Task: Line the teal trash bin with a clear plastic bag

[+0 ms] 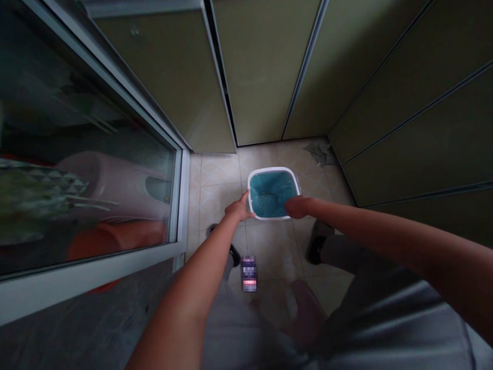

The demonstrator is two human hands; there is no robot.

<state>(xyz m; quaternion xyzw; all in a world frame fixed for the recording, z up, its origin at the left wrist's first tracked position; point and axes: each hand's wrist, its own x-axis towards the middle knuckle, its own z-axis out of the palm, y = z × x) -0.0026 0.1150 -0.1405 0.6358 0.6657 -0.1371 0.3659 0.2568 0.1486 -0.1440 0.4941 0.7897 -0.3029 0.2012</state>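
A small trash bin (pixel 273 168) with a rounded white rim stands on the tiled floor. Its inside looks teal and wrinkled, like a plastic bag liner (pixel 267 192). Against the bin's left side is my left hand (pixel 239 208), thumb and fingers spread around the edge and gripping it. My right hand (pixel 298 206) is closed at the front right corner, over the rim. Its fingertips are hidden, so whether it also pinches the liner is unclear.
Beige cabinet doors (pixel 265 72) rise ahead and to the right. A grey cloth (pixel 321 152) lies in the corner. At left stands a framed glass door (pixel 181 195), with a pink tub (pixel 111 185) behind it. A blurred-out dark item (pixel 249 274) lies near my feet.
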